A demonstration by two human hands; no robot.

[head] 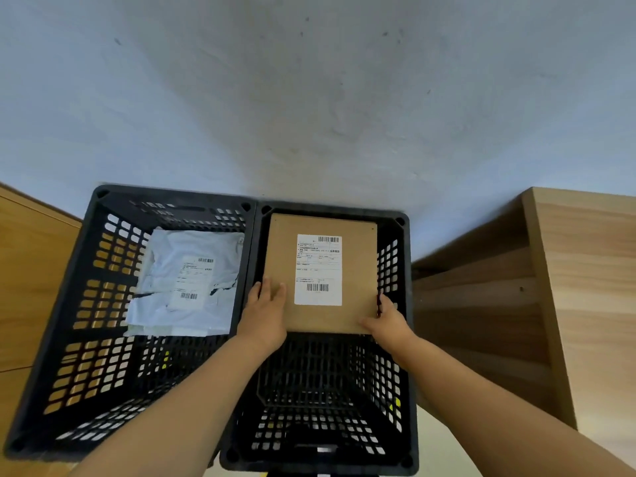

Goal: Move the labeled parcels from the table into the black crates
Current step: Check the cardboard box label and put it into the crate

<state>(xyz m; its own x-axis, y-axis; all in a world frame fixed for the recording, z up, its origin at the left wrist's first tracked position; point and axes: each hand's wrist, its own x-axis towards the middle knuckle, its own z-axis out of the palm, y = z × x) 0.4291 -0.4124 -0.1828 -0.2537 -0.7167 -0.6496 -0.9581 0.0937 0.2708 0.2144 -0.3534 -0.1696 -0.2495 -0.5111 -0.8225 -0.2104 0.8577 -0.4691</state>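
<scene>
Two black perforated crates stand side by side below me. A flat brown cardboard parcel [358,266] with a white barcode label sits over the far half of the right crate [401,342]. My left hand [265,315] lies on its near left corner with fingers on top. At the near right corner my right hand [387,320] grips the edge, thumb on top. In the left crate [62,321] lies a crumpled white plastic mailer [186,287] with its own label.
A wooden cabinet [550,287] stands close to the right of the right crate. Another wooden panel [31,270] borders the left crate. Grey floor stretches beyond both crates.
</scene>
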